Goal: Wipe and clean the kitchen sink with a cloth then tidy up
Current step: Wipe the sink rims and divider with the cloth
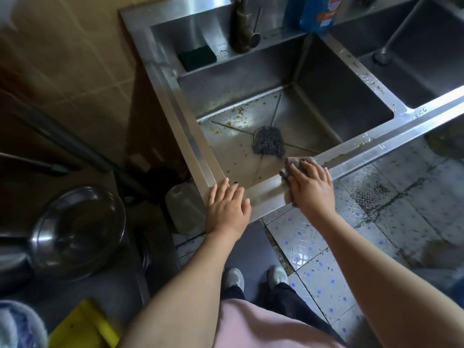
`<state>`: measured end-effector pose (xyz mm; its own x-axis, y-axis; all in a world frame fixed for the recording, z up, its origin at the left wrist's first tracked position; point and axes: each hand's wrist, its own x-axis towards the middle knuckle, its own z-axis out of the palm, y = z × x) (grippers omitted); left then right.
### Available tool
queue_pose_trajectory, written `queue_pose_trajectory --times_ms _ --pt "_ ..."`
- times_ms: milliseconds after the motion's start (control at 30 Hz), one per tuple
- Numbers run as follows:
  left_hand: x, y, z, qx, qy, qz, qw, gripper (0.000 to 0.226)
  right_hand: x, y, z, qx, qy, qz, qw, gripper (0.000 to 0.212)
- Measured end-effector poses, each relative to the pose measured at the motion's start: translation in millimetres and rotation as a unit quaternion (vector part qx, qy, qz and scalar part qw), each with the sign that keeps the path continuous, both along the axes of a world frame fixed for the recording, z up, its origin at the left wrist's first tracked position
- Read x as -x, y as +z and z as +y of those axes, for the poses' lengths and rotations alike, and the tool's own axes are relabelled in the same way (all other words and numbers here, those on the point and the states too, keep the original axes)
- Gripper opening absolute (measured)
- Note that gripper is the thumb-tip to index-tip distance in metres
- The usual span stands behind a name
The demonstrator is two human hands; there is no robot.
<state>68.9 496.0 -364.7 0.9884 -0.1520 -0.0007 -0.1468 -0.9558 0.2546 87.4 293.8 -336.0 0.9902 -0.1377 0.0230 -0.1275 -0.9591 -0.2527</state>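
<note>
At the frame's centre, the right hand [311, 189] presses a grey cloth [297, 162] flat onto the front rim of the steel sink [175, 116], fingers extended rather than gripping. The left hand [227, 207] rests flat and relaxed on the rim's front-left corner. A metal scourer [268, 144] lies on the food-flecked basin floor. A dark sponge [197, 57] sits on the back ledge beside the faucet [242, 26].
</note>
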Motion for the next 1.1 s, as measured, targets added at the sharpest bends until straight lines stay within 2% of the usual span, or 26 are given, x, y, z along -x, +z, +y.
queue_pose_trajectory --times_ms 100,200,300,433,633,800,933,1100 --pt "-0.3 0.7 0.0 -0.002 -0.001 0.005 1.0 0.053 -1.9 -1.6 -0.5 0.006 -0.022 0.007 1.0 0.04" --pt "0.7 2.3 0.0 0.004 -0.003 0.007 1.0 0.055 2.0 1.4 13.6 -0.033 -0.053 0.014 0.998 0.047" --pt "0.8 2.7 0.8 0.007 -0.003 0.008 1.0 0.052 15.8 3.9 38.5 -0.049 -0.01 0.003 0.999 0.034" --pt "1.1 4.6 0.5 -0.004 -0.007 0.016 1.0 0.053 34.0 4.6 70.4 -0.041 0.042 -0.06 0.997 0.025" --pt "0.9 6.7 0.9 0.002 -0.005 0.02 1.0 0.051 27.4 -0.2 62.1 -0.021 0.05 -0.068 0.996 0.027" --pt "1.6 6.6 1.9 -0.002 -0.009 0.02 1.0 0.047 -0.5 -1.3 22.1 -0.014 -0.016 -0.017 1.0 0.034" --pt "1.5 7.3 1.3 -0.001 -0.007 0.018 1.0 0.053 -19.4 -1.2 -14.0 -0.001 -0.062 0.008 0.998 0.039" --pt "1.8 7.5 1.2 -0.005 -0.008 0.022 1.0 0.052 -14.9 1.7 0.2 -0.008 -0.098 0.034 0.995 0.044"
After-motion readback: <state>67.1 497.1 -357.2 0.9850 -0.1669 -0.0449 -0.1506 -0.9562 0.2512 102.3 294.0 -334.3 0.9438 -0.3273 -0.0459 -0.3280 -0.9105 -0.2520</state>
